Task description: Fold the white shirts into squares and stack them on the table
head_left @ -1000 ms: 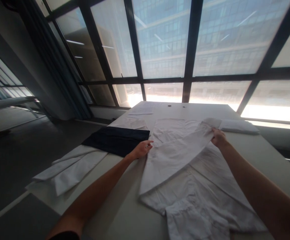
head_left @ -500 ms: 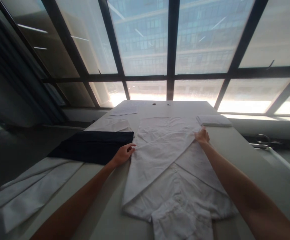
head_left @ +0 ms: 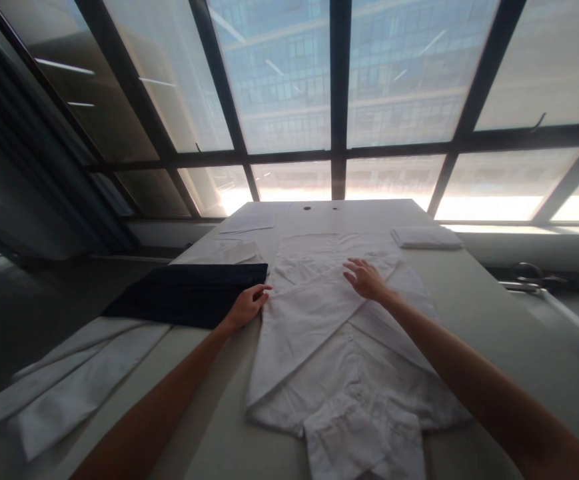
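Observation:
A white shirt (head_left: 314,320) lies on the table, one panel folded diagonally across its front and a placket showing in the lower part. At its left edge is my left hand (head_left: 247,307), fingers curled and thumb and forefinger closed on the cloth's border. My right hand (head_left: 366,279) rests over the upper middle of the shirt, fingers spread and palm down. Whether the palm presses on the fabric is hard to tell. Beside my left hand lies a dark navy folded cloth (head_left: 184,293), partly covered by my fingers' side.
The white table (head_left: 469,320) reaches toward the windows. White fabric (head_left: 89,367) trails at the left, under the navy cloth. A folded white cloth (head_left: 426,237) sits at the back right, papers (head_left: 246,221) at the back left. A metal bar (head_left: 569,317) stands off the right edge.
My right hand has let go of the shirt's right edge and moved left onto its upper middle, fingers now spread. My left hand stays at the left edge.

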Available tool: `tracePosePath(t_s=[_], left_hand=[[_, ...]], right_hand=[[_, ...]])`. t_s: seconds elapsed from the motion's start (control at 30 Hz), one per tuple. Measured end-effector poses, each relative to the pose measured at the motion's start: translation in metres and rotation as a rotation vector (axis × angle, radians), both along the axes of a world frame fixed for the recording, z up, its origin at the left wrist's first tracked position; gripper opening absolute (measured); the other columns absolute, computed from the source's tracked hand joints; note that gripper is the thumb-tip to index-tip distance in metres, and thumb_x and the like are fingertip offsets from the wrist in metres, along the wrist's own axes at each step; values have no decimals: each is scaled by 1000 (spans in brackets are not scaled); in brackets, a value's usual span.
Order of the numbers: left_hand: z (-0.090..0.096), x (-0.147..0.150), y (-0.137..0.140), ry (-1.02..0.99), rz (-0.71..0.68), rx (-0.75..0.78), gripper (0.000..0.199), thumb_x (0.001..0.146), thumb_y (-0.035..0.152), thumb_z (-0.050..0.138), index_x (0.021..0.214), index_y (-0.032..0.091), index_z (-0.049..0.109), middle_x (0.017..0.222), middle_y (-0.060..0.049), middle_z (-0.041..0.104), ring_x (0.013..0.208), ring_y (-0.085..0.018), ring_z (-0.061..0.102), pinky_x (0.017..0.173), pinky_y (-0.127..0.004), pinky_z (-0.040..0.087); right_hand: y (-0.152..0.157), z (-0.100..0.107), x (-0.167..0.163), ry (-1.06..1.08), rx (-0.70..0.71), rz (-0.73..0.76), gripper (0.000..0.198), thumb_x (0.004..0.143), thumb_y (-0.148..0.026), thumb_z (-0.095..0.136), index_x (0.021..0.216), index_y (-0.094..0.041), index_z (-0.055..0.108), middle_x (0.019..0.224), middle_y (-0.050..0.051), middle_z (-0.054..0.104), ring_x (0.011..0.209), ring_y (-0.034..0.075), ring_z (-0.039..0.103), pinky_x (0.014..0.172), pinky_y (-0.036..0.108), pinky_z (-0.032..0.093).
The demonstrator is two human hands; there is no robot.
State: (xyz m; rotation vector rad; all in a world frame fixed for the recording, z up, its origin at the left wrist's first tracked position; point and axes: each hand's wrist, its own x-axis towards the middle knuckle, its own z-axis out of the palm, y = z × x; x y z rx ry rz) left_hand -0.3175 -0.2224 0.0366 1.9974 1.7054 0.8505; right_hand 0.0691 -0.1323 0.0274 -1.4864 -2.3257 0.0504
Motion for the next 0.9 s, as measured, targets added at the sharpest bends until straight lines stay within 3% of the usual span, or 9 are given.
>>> tracePosePath(t_s=[0.07, 0.17, 0.3, 0.4, 0.5, 0.63, 0.9], left_hand=[[0, -2, 0, -5, 4, 8, 43, 87, 39, 51, 115, 11, 69, 78, -3, 63, 72, -18, 57, 71, -26, 45], [1, -3, -1, 69, -12, 10, 40, 91, 34, 47, 115, 11, 69, 83, -5, 66, 77, -19, 60, 78, -29, 48], [8, 9, -14, 324, -43, 147, 38, 93, 23, 46, 123, 14, 66, 117, -12, 66, 112, -25, 59, 102, -38, 42], [11, 26, -39, 499, -280, 204, 46, 97, 22, 44, 142, 18, 52, 145, -12, 52, 137, -25, 44, 115, -43, 30], [8, 37, -71, 623, -544, 111, 52, 103, 30, 40, 154, 19, 35, 159, -12, 35, 149, -23, 26, 122, -45, 15], [3, 35, -107, 662, -637, 60, 61, 105, 40, 36, 159, 19, 19, 163, -13, 20, 152, -23, 13, 123, -46, 5], [26, 29, -139, 619, -844, 38, 59, 104, 42, 44, 158, 34, 22, 164, -6, 20, 151, -25, 20, 123, -51, 3]], right_hand=[[-6, -9, -9, -76, -92, 36, 52, 104, -44, 30, 147, -20, 46, 157, 12, 39, 144, 27, 32, 115, 45, 27], [-8, -22, -5, -130, -174, -39, 57, 104, -47, 28, 152, -18, 38, 160, 14, 31, 148, 29, 25, 117, 52, 22], [-5, -30, 9, -152, -172, -37, 59, 104, -47, 24, 153, -17, 35, 161, 15, 29, 149, 27, 22, 118, 50, 21], [-5, -32, 12, -163, -168, -36, 61, 103, -48, 24, 154, -16, 34, 162, 15, 27, 150, 27, 22, 117, 52, 21], [-5, -34, 12, -174, -158, -41, 61, 103, -48, 23, 154, -16, 34, 162, 15, 28, 149, 28, 22, 117, 53, 22], [-5, -36, 11, -171, -151, -41, 60, 103, -48, 24, 154, -16, 35, 162, 15, 27, 149, 28, 22, 117, 53, 21], [-9, -33, 12, -166, -150, -34, 60, 103, -47, 25, 155, -17, 33, 163, 13, 25, 150, 27, 21, 119, 52, 18]])
